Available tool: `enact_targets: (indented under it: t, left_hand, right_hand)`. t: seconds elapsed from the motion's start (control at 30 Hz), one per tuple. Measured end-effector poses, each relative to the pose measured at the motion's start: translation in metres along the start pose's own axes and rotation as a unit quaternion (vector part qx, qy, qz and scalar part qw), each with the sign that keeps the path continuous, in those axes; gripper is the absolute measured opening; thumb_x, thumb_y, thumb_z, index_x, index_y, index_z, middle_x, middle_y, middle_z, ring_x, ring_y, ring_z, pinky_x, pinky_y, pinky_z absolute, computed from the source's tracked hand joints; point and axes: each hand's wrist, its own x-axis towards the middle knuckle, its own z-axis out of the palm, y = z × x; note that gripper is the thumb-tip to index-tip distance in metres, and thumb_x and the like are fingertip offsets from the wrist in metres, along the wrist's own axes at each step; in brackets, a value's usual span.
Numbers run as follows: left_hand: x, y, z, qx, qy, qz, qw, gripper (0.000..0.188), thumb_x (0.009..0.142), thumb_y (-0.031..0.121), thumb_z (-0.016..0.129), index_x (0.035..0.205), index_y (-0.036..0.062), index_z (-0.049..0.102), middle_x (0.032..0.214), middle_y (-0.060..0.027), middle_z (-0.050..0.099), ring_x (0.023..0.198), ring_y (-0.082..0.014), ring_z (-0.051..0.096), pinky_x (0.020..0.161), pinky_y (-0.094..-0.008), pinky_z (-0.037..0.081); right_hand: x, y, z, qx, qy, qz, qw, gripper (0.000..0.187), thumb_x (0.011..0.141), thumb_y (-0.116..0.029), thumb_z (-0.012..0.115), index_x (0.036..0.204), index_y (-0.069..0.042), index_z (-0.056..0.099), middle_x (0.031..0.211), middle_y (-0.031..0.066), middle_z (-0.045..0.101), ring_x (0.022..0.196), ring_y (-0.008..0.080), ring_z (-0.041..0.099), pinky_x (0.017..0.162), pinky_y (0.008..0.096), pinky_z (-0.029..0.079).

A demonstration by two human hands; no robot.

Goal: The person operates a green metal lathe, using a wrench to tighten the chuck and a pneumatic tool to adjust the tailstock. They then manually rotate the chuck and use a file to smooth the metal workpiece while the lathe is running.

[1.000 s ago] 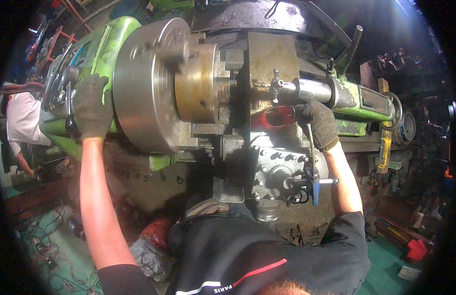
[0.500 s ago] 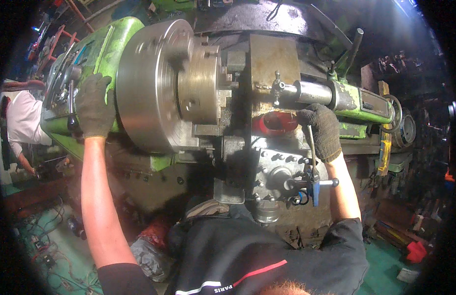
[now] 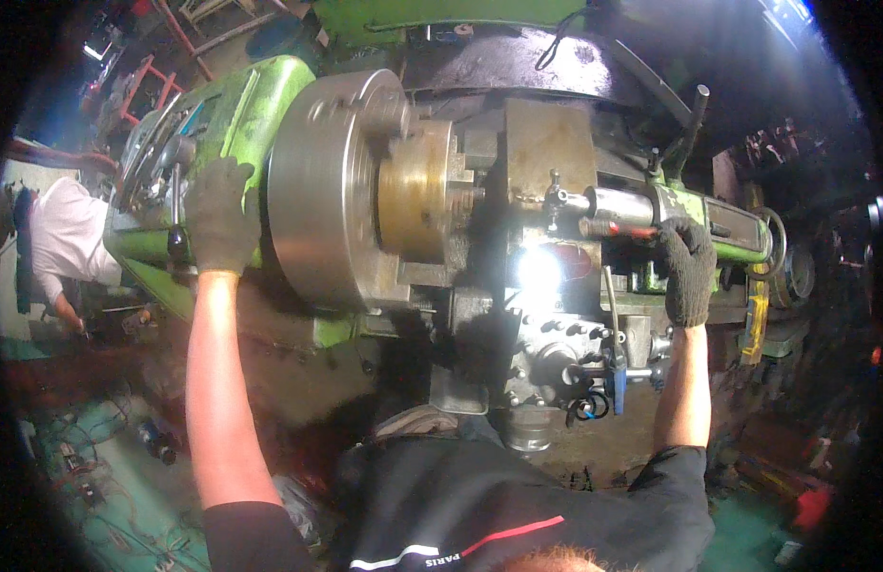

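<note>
My left hand (image 3: 224, 217), in a dark knit glove, rests on the green headstock (image 3: 270, 95) of a lathe, fingers stretched forward. Just left of it stands a lever with a black knob (image 3: 177, 238). The big steel chuck (image 3: 317, 191) is close on its right and holds a brass-coloured ring-shaped workpiece (image 3: 415, 200). My right hand (image 3: 687, 272), gloved too, is closed around the red handle of what looks like a small brush (image 3: 618, 229). Its brownish end points left, in front of the tailstock quill (image 3: 620, 204). A dim red container (image 3: 577, 262) sits nearby on the carriage.
The tool post (image 3: 556, 362) with several bolts and a blue-handled tool (image 3: 619, 381) stand nearer my body. A small-handled drill-like fitting (image 3: 556, 198) is at the quill's tip. A person in a white top (image 3: 70, 229) bends at the far left. Cables (image 3: 98, 477) lie on the green floor.
My right hand has moved right, away from the red container, and the red-handled brush now shows in it. The whole view has shifted; my left hand stays on the headstock. A bright glare appears near the container.
</note>
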Motion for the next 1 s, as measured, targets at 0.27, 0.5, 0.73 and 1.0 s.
enact_targets:
  t: [0.27, 0.5, 0.73, 1.0]
  left_hand:
    - [-0.001, 0.000, 0.007, 0.008, 0.003, 0.005, 1.000, 0.036, 0.092, 0.010, 0.079, 0.127, 0.0109, 0.073, 0.134, -0.0157, 0.071, 0.134, -0.0394, 0.065, 0.114, -0.0529, 0.051]
    - [-0.006, -0.002, 0.003, 0.010, 0.005, 0.006, 1.000, 0.033, 0.095, 0.015, 0.080, 0.128, 0.0125, 0.075, 0.140, -0.0142, 0.070, 0.138, -0.0374, 0.063, 0.119, -0.0540, 0.048]
    - [-0.004, 0.004, 0.003, -0.004, 0.012, -0.005, 1.000, 0.037, 0.090, 0.006, 0.078, 0.127, 0.0099, 0.074, 0.139, -0.0166, 0.072, 0.137, -0.0392, 0.064, 0.119, -0.0521, 0.050]
    - [0.001, 0.004, -0.001, -0.002, -0.010, -0.008, 1.000, 0.035, 0.092, 0.006, 0.077, 0.126, 0.0099, 0.075, 0.137, -0.0171, 0.073, 0.137, -0.0404, 0.065, 0.119, -0.0527, 0.050]
  right_hand:
    - [0.029, -0.042, 0.069, -0.150, -0.084, -0.186, 0.967, 0.028, 0.098, -0.016, 0.078, 0.122, -0.004, 0.085, 0.116, 0.0186, 0.082, 0.104, 0.0325, 0.080, 0.094, 0.0419, 0.062]
    - [0.052, -0.028, 0.092, -0.245, -0.128, -0.328, 0.903, 0.036, 0.092, -0.024, 0.083, 0.125, -0.010, 0.084, 0.114, 0.0173, 0.081, 0.105, 0.0406, 0.078, 0.095, 0.0485, 0.062]
    - [0.050, -0.026, 0.075, -0.263, -0.134, -0.296, 0.908, 0.035, 0.091, -0.015, 0.085, 0.125, -0.007, 0.083, 0.116, 0.0169, 0.082, 0.105, 0.0375, 0.079, 0.093, 0.0454, 0.063]
    - [0.050, -0.022, 0.074, -0.246, -0.105, -0.337, 0.903, 0.035, 0.091, -0.023, 0.086, 0.123, -0.010, 0.084, 0.107, 0.0168, 0.080, 0.099, 0.0396, 0.078, 0.088, 0.0480, 0.062]
